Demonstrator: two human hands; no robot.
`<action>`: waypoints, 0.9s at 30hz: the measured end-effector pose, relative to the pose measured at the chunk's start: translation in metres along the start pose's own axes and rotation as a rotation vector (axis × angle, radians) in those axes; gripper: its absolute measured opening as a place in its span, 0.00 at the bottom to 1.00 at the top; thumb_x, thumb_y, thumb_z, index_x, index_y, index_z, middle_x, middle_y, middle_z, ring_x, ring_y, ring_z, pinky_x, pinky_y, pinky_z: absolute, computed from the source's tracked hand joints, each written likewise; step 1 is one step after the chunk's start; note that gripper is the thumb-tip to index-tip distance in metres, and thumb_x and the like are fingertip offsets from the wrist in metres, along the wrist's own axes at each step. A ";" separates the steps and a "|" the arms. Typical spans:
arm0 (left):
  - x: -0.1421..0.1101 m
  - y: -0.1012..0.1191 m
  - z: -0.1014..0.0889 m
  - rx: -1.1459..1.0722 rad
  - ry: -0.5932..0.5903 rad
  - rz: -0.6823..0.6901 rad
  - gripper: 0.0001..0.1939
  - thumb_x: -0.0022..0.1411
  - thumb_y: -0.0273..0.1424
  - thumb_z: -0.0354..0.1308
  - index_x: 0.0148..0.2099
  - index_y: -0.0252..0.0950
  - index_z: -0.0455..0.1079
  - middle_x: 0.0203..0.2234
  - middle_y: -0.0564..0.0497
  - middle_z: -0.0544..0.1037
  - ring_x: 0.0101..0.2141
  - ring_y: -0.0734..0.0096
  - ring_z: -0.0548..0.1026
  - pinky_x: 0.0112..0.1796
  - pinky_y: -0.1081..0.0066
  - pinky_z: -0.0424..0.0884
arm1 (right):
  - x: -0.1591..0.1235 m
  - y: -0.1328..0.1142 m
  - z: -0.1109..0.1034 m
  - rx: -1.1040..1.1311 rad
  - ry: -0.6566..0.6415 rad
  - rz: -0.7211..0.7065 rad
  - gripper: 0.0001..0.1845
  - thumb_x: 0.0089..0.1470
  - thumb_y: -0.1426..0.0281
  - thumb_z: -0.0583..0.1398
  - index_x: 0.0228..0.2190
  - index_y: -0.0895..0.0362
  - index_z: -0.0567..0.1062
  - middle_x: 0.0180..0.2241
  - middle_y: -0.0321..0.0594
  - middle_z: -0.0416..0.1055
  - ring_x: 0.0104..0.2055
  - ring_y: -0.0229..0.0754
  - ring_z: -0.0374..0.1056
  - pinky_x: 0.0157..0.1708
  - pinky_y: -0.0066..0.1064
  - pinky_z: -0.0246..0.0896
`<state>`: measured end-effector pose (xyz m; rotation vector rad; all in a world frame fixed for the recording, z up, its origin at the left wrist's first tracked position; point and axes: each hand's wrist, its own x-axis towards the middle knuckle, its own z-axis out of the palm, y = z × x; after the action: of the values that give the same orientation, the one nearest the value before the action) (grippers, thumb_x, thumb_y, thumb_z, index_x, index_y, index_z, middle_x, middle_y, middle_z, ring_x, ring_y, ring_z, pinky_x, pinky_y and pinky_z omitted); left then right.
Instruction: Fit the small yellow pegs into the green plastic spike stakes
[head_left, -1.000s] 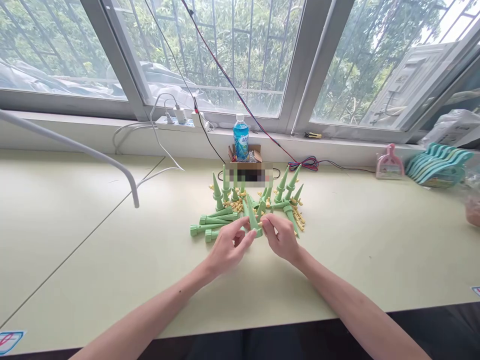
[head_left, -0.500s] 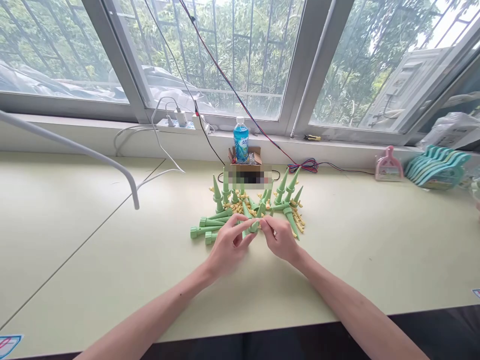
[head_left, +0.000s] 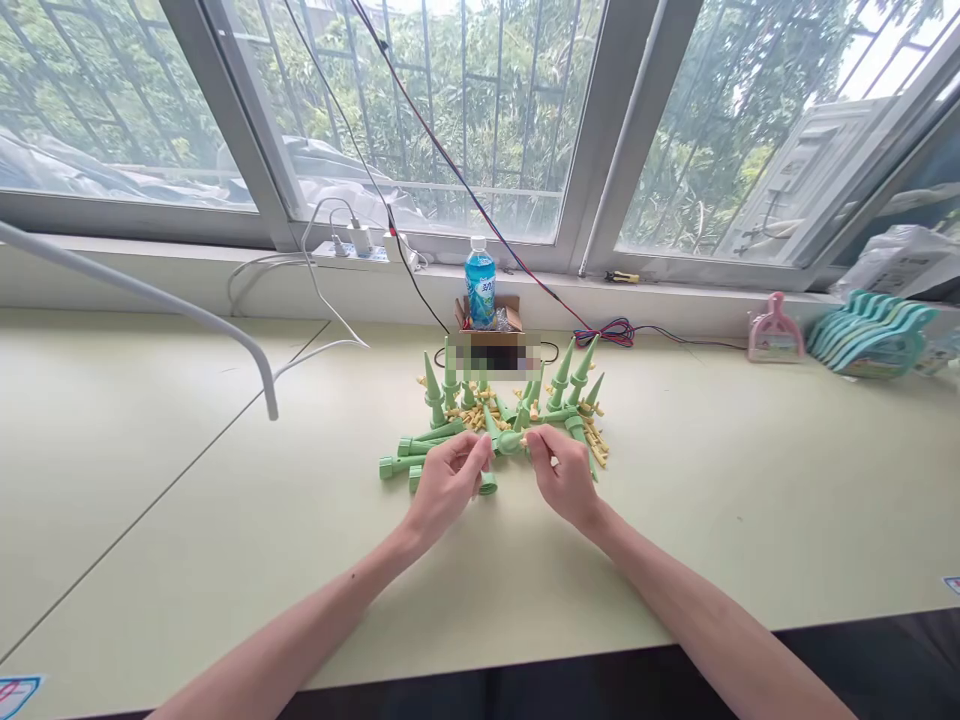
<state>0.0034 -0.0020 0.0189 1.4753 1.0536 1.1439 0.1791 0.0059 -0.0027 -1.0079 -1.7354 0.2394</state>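
My left hand point(head_left: 446, 483) is closed around a green plastic cone spike point(head_left: 487, 465) whose wide end sticks out below the fingers. My right hand point(head_left: 561, 473) pinches a small yellow plug point(head_left: 553, 461) and touches another green piece point(head_left: 511, 441) between the two hands. Right behind the hands lies a heap of green cone spikes point(head_left: 559, 385), some upright, some lying flat point(head_left: 409, 455), mixed with several small yellow plugs point(head_left: 598, 440).
A blue drink bottle point(head_left: 480, 283) stands in a small cardboard box point(head_left: 495, 335) behind the heap. White cables point(head_left: 225, 335) cross the pale green table at left. A pink dustpan point(head_left: 772, 328) and stacked teal dustpans point(head_left: 870, 335) sit at the far right, below the window sill.
My left hand has closed round a green spike and turned it so the wide end points down. My right hand has stayed beside it, fingers pinched.
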 end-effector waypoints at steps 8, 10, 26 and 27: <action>-0.001 0.004 -0.001 0.048 -0.078 -0.065 0.29 0.63 0.52 0.53 0.22 0.33 0.70 0.12 0.53 0.67 0.15 0.77 0.62 0.18 0.74 0.58 | -0.002 -0.003 0.002 0.033 -0.076 -0.100 0.18 0.68 0.67 0.49 0.25 0.56 0.66 0.20 0.33 0.62 0.21 0.34 0.55 0.24 0.26 0.53; -0.001 0.004 -0.002 0.058 -0.089 -0.056 0.28 0.63 0.51 0.53 0.22 0.34 0.69 0.12 0.55 0.65 0.16 0.76 0.62 0.19 0.74 0.58 | -0.002 -0.003 0.001 0.036 -0.079 -0.103 0.17 0.68 0.68 0.49 0.26 0.56 0.66 0.20 0.33 0.61 0.21 0.34 0.54 0.23 0.26 0.53; 0.001 -0.009 -0.004 0.046 -0.057 0.112 0.12 0.58 0.38 0.64 0.39 0.35 0.71 0.24 0.56 0.66 0.19 0.82 0.57 0.18 0.77 0.54 | -0.002 0.003 0.006 0.167 -0.165 -0.035 0.16 0.68 0.67 0.49 0.27 0.55 0.64 0.20 0.31 0.58 0.21 0.34 0.51 0.23 0.26 0.50; 0.002 -0.009 -0.005 0.048 -0.062 0.131 0.11 0.59 0.37 0.64 0.39 0.35 0.71 0.24 0.55 0.66 0.19 0.82 0.57 0.18 0.77 0.55 | -0.002 0.003 0.006 0.176 -0.174 -0.025 0.16 0.68 0.67 0.48 0.27 0.55 0.63 0.20 0.31 0.57 0.21 0.34 0.51 0.23 0.27 0.50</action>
<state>-0.0015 0.0020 0.0104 1.6271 0.9597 1.1635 0.1755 0.0088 -0.0085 -0.8567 -1.8463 0.4674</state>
